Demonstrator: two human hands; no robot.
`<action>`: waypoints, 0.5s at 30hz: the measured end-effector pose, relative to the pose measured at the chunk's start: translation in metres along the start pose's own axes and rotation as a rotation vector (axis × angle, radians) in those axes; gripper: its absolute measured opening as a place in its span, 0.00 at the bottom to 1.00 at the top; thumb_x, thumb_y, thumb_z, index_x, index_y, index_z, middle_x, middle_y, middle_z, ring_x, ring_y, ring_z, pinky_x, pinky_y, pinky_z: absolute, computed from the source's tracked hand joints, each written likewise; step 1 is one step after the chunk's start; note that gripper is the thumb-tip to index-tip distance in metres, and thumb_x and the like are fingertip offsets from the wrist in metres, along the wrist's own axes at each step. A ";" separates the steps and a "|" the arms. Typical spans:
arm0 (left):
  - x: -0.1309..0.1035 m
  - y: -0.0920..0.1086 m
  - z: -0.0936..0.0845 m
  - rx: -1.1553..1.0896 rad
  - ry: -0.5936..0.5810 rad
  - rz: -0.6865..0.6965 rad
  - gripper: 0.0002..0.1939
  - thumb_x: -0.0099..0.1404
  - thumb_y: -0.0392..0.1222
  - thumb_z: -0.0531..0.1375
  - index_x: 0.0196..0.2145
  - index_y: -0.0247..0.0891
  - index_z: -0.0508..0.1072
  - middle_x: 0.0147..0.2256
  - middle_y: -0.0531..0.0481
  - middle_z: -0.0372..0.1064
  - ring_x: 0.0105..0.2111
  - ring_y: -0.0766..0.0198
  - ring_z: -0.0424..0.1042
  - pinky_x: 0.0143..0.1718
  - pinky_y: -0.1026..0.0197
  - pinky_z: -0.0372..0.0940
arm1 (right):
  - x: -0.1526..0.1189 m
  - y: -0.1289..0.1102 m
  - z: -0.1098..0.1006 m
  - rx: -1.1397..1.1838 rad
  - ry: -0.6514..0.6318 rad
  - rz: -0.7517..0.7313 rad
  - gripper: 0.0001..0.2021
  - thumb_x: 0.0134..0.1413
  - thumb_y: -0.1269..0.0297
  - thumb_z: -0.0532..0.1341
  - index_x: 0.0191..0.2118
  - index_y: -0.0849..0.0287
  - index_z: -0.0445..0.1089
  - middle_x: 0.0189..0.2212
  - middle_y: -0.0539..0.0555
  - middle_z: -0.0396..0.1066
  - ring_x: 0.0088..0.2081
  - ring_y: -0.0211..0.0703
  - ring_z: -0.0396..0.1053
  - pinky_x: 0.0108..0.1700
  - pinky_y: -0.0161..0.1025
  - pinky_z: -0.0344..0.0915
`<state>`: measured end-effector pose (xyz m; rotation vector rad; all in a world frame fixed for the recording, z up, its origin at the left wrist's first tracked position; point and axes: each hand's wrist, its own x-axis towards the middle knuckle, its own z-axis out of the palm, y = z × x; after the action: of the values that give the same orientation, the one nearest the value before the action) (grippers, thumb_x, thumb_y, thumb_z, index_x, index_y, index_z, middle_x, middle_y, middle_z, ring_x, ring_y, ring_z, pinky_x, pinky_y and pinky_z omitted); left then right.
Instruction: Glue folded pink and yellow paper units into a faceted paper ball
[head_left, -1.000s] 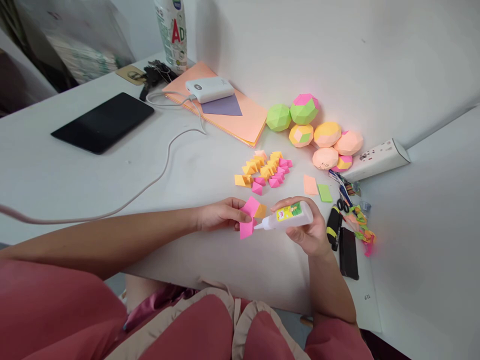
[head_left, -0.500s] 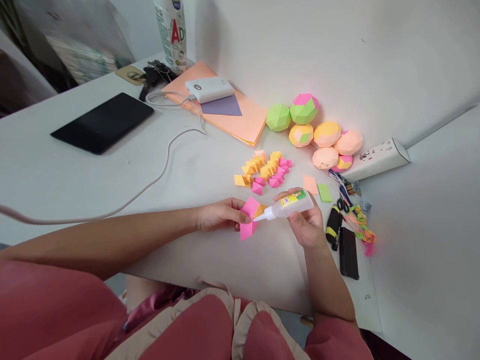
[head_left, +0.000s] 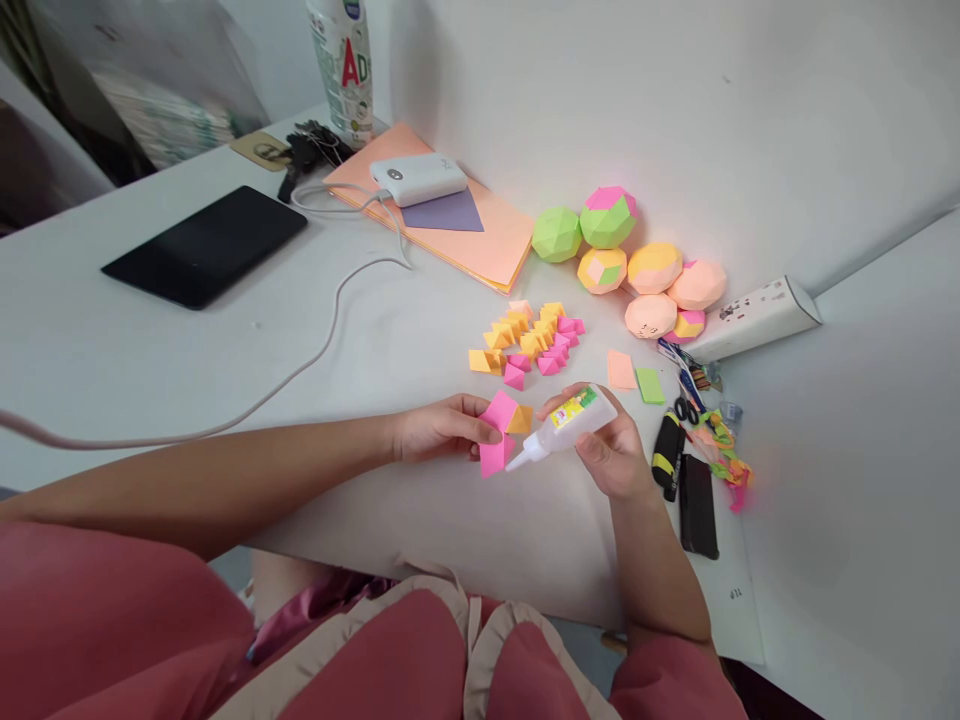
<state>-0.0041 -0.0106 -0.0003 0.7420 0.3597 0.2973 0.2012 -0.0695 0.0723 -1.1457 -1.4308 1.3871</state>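
Between the thumb and fingers of my left hand (head_left: 450,432) is a folded paper piece (head_left: 495,411), mostly pink with an orange part on its right side. My right hand (head_left: 616,450) is closed around a clear glue bottle (head_left: 568,420) with a yellow and green label. The bottle is tilted, its white nozzle pointing down and left at the lower pink flap. I cannot tell whether the tip touches the paper. Just beyond both hands lie several small folded paper units (head_left: 536,340) in orange and pink.
Several faceted paper balls (head_left: 557,235) sit against the wall. To the right are sticky-note pads (head_left: 649,386), scissors (head_left: 685,409), a black-and-yellow cutter (head_left: 666,452) and a dark case (head_left: 697,506). A tablet (head_left: 210,245), a white cable (head_left: 330,335) and a power bank (head_left: 420,180) occupy the left and back.
The glue bottle has tilted more steeply, and its nozzle has moved down from the middle of the paper piece to its lower pink flap. My left hand has stayed almost still.
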 end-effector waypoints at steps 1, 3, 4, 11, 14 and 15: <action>0.000 0.000 0.000 -0.008 0.004 0.002 0.04 0.50 0.37 0.64 0.24 0.34 0.74 0.22 0.54 0.65 0.22 0.70 0.59 0.25 0.65 0.53 | 0.000 0.000 -0.001 0.012 -0.003 0.012 0.20 0.47 0.51 0.63 0.44 0.52 0.63 0.38 0.56 0.72 0.41 0.50 0.70 0.38 0.48 0.68; -0.001 0.001 0.001 -0.016 0.009 0.002 0.05 0.50 0.38 0.64 0.21 0.34 0.72 0.22 0.53 0.65 0.22 0.69 0.59 0.25 0.64 0.54 | 0.002 0.001 -0.005 0.037 0.023 0.039 0.21 0.46 0.50 0.63 0.45 0.52 0.63 0.38 0.57 0.72 0.38 0.49 0.70 0.35 0.47 0.68; -0.001 0.001 0.001 -0.020 0.009 0.002 0.06 0.49 0.38 0.64 0.20 0.34 0.71 0.21 0.53 0.65 0.22 0.69 0.59 0.25 0.64 0.54 | 0.004 0.001 -0.007 0.057 0.049 0.050 0.21 0.46 0.49 0.63 0.45 0.52 0.62 0.38 0.56 0.71 0.36 0.48 0.70 0.33 0.46 0.67; 0.001 0.006 0.000 -0.092 0.084 0.092 0.07 0.50 0.37 0.63 0.20 0.34 0.69 0.20 0.52 0.63 0.22 0.68 0.60 0.24 0.64 0.56 | 0.015 0.009 -0.034 0.094 0.360 -0.023 0.18 0.42 0.62 0.66 0.35 0.52 0.55 0.40 0.49 0.66 0.33 0.43 0.72 0.38 0.48 0.68; 0.003 0.006 -0.001 -0.142 0.169 0.134 0.06 0.50 0.37 0.63 0.20 0.34 0.69 0.20 0.52 0.63 0.21 0.68 0.60 0.23 0.65 0.56 | 0.020 0.021 -0.046 -0.297 0.631 -0.118 0.17 0.42 0.65 0.65 0.29 0.55 0.52 0.37 0.49 0.62 0.37 0.43 0.70 0.42 0.48 0.66; 0.004 0.006 -0.002 -0.155 0.200 0.148 0.05 0.50 0.37 0.63 0.21 0.34 0.70 0.21 0.52 0.63 0.22 0.68 0.61 0.23 0.65 0.56 | 0.022 0.026 -0.050 -0.494 0.718 -0.150 0.16 0.42 0.66 0.64 0.28 0.55 0.52 0.35 0.49 0.62 0.37 0.43 0.68 0.43 0.47 0.65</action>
<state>-0.0021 -0.0040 0.0015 0.5882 0.4658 0.5351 0.2453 -0.0362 0.0486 -1.5945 -1.2974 0.4212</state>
